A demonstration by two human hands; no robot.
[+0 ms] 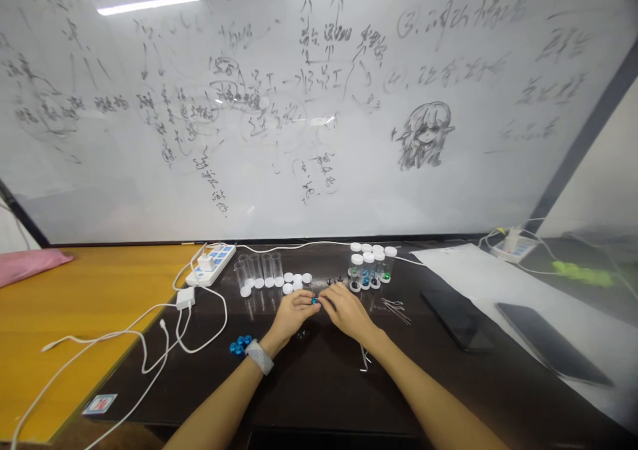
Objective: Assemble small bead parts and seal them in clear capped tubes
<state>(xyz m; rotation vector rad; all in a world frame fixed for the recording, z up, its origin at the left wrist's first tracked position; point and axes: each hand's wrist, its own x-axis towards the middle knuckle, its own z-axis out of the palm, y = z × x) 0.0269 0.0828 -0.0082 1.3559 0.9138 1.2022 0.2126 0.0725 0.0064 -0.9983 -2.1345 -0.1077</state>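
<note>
My left hand [294, 309] pinches a small shiny blue round piece [314, 300] between thumb and fingertips. Against the piece's other side, my right hand [347, 309] has its fingers closed, meeting the left one over the dark table. A thin upright rod [311, 282] shows just above the fingertips; which hand has it, I cannot tell. Several matching blue round pieces [240, 345] lie in a cluster beside my left wrist. Small black pieces [335, 282] sit behind my hands, and a dark piece [302, 334] lies below them. Under my right forearm is a bent metal key [363, 358].
Clear tubes [259, 269] and white caps [298, 279] stand behind my left hand. Capped tubes with coloured pieces [369, 270] are at back right, near thin metal keys [397, 310]. Two dark phone-like slabs [456, 320] lie right. White cables [164, 343] and a power strip [212, 265] are left.
</note>
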